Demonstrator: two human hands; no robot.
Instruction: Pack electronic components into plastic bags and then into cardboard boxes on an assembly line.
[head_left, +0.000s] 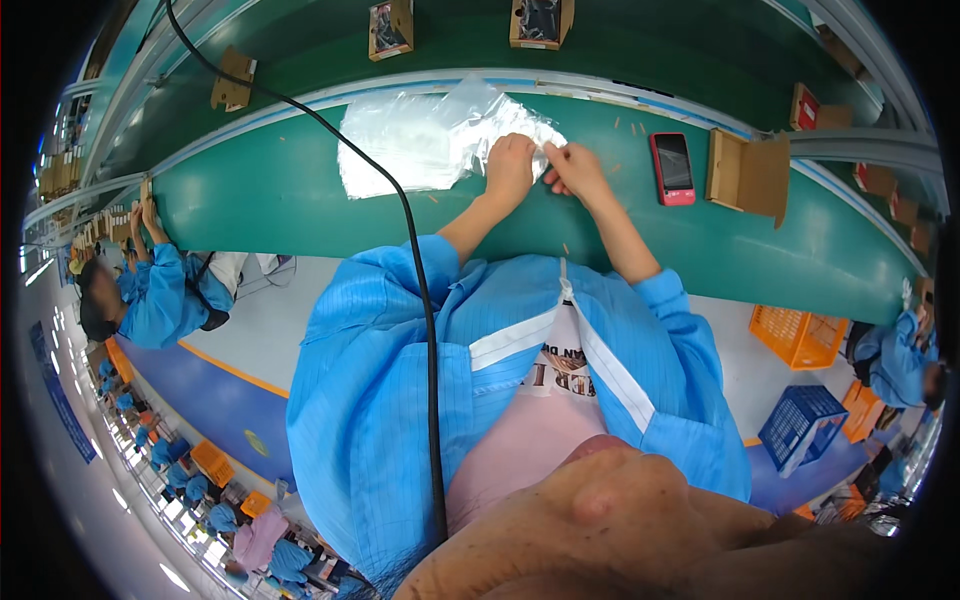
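Bags [385,150] flat on surface [270,195] | left hand [511,165] pinches loose bag [485,108] by its right end | right hand [574,170] curled there, can't tell if gripping | pinch thin plastic softly, so it won't crease | phone [674,165] farther right

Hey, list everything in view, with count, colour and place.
Worktable: 1, green, across the middle
Plastic bags: several, clear, on the worktable, left and centre
Handheld device: 1, pinkish red, dark screen, right of the bags
Open carton: 1, brown, right of the device
Small boxes: 3, brown, beyond the worktable, top left and centre
More boxes: several, brown and red, far right
Cable: 1, black, top left to lower centre
Orange crates: several, orange, both sides
Blue crate: 1, blue, lower right
Other people: many, mostly blue-clad, both sides
Jacket: 1, blue, white trim, lower centre
Left grip: 1, bare, at the bags
Right grip: 1, bare, beside it
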